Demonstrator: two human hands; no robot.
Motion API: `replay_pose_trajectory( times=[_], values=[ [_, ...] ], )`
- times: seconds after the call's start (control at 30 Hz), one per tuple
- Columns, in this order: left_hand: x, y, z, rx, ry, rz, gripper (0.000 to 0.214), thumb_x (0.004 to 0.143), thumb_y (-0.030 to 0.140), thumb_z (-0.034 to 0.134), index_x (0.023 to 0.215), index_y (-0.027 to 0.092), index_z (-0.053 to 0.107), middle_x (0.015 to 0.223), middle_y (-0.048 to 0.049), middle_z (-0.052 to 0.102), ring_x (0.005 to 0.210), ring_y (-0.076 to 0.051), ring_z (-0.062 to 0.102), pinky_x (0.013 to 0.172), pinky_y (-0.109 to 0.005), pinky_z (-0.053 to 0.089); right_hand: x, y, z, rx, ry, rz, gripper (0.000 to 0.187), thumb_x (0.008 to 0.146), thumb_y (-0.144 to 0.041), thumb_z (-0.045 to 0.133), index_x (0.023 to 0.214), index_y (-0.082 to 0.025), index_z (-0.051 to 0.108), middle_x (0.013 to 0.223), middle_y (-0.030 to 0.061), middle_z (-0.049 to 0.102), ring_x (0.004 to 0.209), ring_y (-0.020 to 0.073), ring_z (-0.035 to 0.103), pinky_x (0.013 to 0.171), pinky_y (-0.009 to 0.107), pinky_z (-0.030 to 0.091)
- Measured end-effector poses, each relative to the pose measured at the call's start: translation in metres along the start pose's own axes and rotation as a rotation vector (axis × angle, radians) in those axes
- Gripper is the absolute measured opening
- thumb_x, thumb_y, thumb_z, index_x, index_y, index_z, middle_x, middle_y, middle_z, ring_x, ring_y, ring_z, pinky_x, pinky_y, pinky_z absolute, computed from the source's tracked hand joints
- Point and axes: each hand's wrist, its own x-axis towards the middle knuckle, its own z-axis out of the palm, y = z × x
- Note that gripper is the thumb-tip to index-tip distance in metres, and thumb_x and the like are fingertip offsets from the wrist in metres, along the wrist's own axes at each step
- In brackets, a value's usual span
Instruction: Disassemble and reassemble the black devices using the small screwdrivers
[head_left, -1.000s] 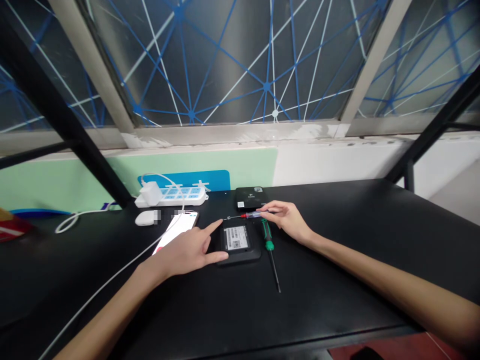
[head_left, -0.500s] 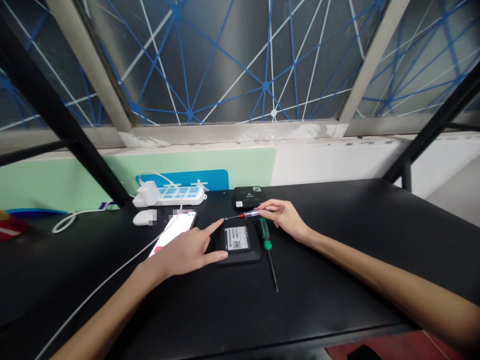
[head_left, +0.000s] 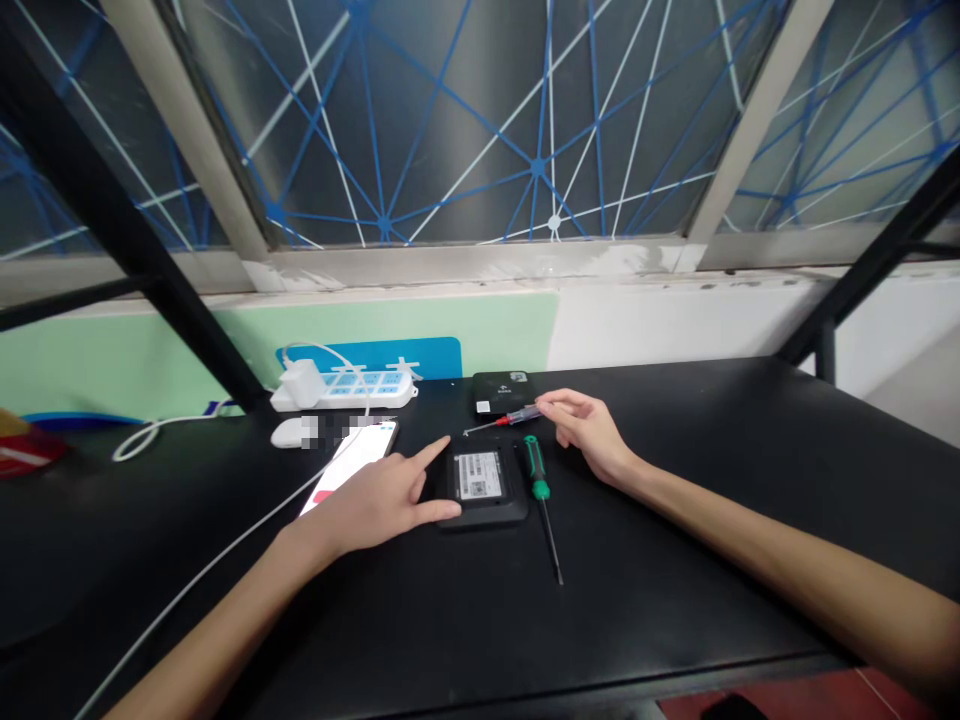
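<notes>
My right hand (head_left: 589, 425) pinches a small screwdriver (head_left: 517, 416) by its clear purplish handle. The shaft, red at its base, points left, and a tiny bright speck, too small to make out, shows at its tip over the far left corner of a black box-shaped device (head_left: 495, 515). A white printed label (head_left: 480, 475) covers the middle of that device. At its left side lies my left hand (head_left: 386, 500), index finger and thumb spread: the fingertip is by the far corner, the thumb at the near edge. A larger green-and-black screwdriver (head_left: 538, 470) rests right of the device.
A second black box (head_left: 499, 392) sits behind, near the wall. To the left are a lit phone (head_left: 349, 465), partly under my left hand, a white mouse-like object (head_left: 289, 433) and a white power strip (head_left: 382, 388) with a plugged-in charger. A white cable (head_left: 217, 560) crosses the black table.
My right hand has drawn the small screwdriver right, so its tip is farther from my left index fingertip. My left hand keeps its pose. The whole view has shifted slightly.
</notes>
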Motion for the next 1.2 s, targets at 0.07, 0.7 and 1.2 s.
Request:
replay_pose_trajectory(
  times=[0.07, 0.7, 1.2],
  values=[
    [0.000, 0.000, 0.001, 0.005, 0.010, 0.002, 0.083, 0.090, 0.064, 0.049, 0.154, 0.018, 0.024, 0.071, 0.0031, 0.059, 0.064, -0.016, 0.054, 0.061, -0.028, 0.037, 0.000, 0.000, -0.001, 0.038, -0.015, -0.005, 0.026, 0.076, -0.039, 0.077, 0.088, -0.017, 0.070, 0.063, -0.0018, 0.062, 0.042, 0.0040, 0.029, 0.042, 0.023, 0.031],
    [0.000, 0.011, -0.001, 0.172, 0.150, 0.122, 0.049, 0.091, 0.056, 0.057, 0.134, 0.034, 0.055, 0.059, 0.0073, 0.051, 0.053, -0.012, 0.050, 0.054, -0.025, 0.029, -0.003, -0.002, 0.001, -0.064, -0.067, 0.021, 0.026, 0.076, -0.040, 0.076, 0.085, -0.016, 0.071, 0.064, -0.0008, 0.062, 0.043, 0.0051, 0.037, 0.040, 0.022, 0.026],
    [-0.001, 0.012, -0.001, 0.213, 0.231, 0.146, 0.039, 0.094, 0.052, 0.052, 0.124, 0.030, 0.065, 0.057, 0.0055, 0.056, 0.053, -0.013, 0.051, 0.058, -0.027, 0.031, -0.008, -0.006, 0.009, -0.001, -0.144, 0.020, 0.025, 0.079, -0.040, 0.074, 0.092, -0.018, 0.069, 0.099, 0.0081, 0.075, 0.047, 0.0056, 0.039, 0.041, 0.022, 0.029]
  ],
)
